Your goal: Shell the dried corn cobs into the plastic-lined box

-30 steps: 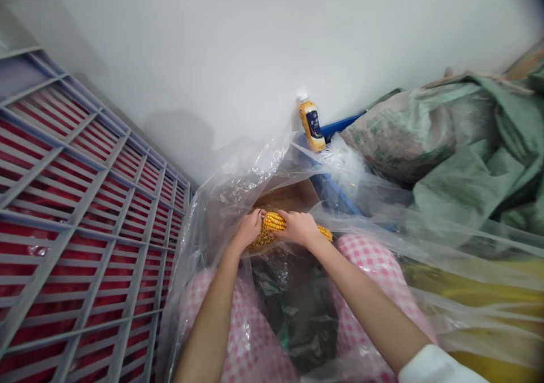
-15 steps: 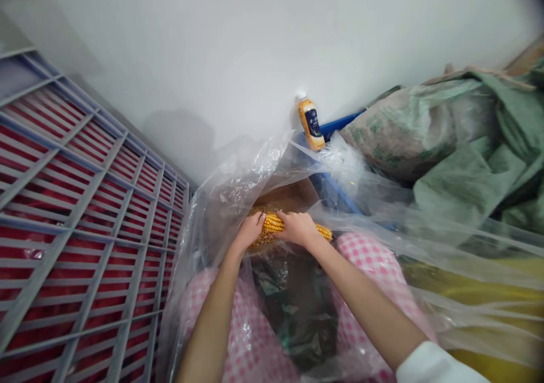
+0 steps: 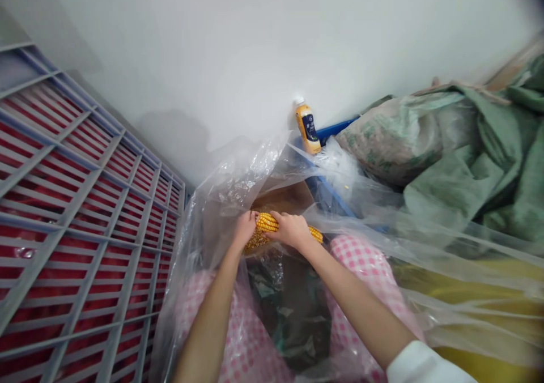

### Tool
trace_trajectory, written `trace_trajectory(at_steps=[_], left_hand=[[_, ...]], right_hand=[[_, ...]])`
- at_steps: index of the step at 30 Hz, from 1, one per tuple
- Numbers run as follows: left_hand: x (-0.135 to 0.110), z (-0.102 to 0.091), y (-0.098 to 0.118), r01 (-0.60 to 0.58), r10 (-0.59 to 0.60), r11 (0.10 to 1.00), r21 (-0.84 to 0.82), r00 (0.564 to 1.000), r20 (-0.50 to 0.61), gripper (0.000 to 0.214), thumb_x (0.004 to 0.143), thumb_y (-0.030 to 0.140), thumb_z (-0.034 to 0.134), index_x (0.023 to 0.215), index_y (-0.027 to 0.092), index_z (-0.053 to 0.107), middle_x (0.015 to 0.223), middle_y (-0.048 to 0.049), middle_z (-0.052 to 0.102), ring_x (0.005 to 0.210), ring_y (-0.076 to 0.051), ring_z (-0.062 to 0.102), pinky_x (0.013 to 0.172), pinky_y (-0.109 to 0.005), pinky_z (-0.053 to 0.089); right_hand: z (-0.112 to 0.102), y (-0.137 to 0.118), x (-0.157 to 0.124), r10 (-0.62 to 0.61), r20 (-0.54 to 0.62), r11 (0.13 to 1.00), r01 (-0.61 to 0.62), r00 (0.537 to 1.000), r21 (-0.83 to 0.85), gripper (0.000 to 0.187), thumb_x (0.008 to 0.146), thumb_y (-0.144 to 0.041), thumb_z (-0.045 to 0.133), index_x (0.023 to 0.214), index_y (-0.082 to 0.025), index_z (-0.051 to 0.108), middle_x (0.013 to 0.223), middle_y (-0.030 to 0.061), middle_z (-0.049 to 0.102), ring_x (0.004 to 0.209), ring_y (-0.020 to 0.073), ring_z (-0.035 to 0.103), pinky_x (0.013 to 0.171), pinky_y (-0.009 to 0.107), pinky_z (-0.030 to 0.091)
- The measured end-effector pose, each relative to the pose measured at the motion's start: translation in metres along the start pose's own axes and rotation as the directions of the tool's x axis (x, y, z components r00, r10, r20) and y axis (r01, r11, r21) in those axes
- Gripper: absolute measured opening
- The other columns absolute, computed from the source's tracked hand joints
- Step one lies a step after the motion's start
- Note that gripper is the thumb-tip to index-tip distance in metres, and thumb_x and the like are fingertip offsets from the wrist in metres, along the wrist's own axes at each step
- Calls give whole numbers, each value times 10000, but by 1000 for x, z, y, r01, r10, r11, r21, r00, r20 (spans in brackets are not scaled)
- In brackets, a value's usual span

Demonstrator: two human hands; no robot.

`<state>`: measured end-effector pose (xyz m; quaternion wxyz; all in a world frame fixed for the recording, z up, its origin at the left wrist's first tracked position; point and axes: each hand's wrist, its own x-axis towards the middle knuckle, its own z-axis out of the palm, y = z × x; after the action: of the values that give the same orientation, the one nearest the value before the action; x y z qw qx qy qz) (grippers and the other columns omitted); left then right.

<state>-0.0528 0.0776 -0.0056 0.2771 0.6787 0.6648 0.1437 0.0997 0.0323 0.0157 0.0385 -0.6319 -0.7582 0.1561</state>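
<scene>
A yellow ear of corn (image 3: 267, 222) lies crosswise between my hands, above a cardboard box (image 3: 289, 197). My right hand (image 3: 292, 230) is wrapped over its middle, and the far end of the ear sticks out on the right. My left hand (image 3: 245, 228) has its fingers closed at the ear's left end; the thumb and fingertips press against the kernels. Beneath the ear, loose corn kernels (image 3: 256, 241) lie in the box. Clear plastic sheeting (image 3: 238, 167) hangs around the box and over my knees.
Left of me stands a grey slatted crate (image 3: 91, 218) with red contents. An orange drink bottle (image 3: 307, 127) leans by the white wall at a blue crate (image 3: 335, 193). Green and printed sacks (image 3: 463, 173) are heaped to the right. Something yellow (image 3: 476, 292) lies under the plastic.
The view has shifted slightly, so everything sits a little further left. Both hands stay on the ear of corn, with little visible movement of the fingers.
</scene>
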Motion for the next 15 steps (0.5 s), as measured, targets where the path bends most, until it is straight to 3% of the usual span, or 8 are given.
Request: trace_trajectory(at_steps=[3,6,9,12,15], left_hand=[[-1,-9,-2,-12,10,995,-101,1000,-23,428,863,340,260,905,116,622,955,-111,658,900,-199,585,782,-290,416],[-8,-19,0,-66,74,981,-180,997,36,476,823,469,320,890,125,643,890,-82,676,845,-214,595,742,-285,428],[-15,-24,7,-120,129,987,-102,988,88,428,795,460,384,894,134,643,885,-79,673,809,-212,591,717,-280,419],[-16,-21,12,-117,113,992,38,989,90,431,823,433,327,857,136,638,851,-101,668,774,-207,586,695,-283,406],[-13,-18,11,-94,89,994,51,991,95,456,837,422,293,832,128,641,828,-108,667,763,-212,586,694,-290,407]], right_hand=[[-1,0,2,24,-30,999,-23,999,26,590,725,-663,358,1170,-281,425,967,74,625,842,228,609,677,306,412],[-2,0,3,16,-27,999,-15,1000,43,605,721,-675,347,1170,-276,426,962,76,625,843,233,607,668,307,411],[-2,0,3,14,-14,998,-13,1000,56,607,719,-679,349,1163,-273,433,960,74,626,845,233,607,669,304,412],[-3,0,1,16,-3,999,-16,1000,44,599,724,-675,349,1147,-263,449,957,81,628,839,235,608,673,308,410],[-4,1,1,24,24,999,-24,999,30,603,720,-665,373,1157,-256,447,976,91,625,849,236,605,683,313,407]])
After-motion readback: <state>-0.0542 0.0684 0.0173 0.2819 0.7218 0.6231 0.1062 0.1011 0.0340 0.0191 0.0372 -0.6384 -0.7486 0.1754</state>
